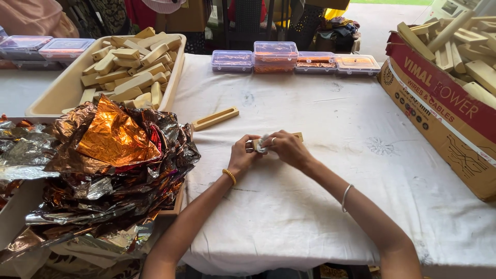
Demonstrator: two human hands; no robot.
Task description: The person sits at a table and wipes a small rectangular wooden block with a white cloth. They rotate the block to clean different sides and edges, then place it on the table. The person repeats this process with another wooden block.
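Both hands — left hand (243,154) and right hand (287,149) — are clamped on one wooden block (297,136) over the white tablecloth (320,170); best kept steady, I judge — small white scrap (262,144) pinched flat.

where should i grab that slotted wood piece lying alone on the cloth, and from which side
Probably grip the slotted piece across its two long edges near the middle, coming from above. It lies flat on the white cloth, slot up, angled, with bare cloth all round it, so fingers can close on both sides. The left hand is nearer it than the right hand.
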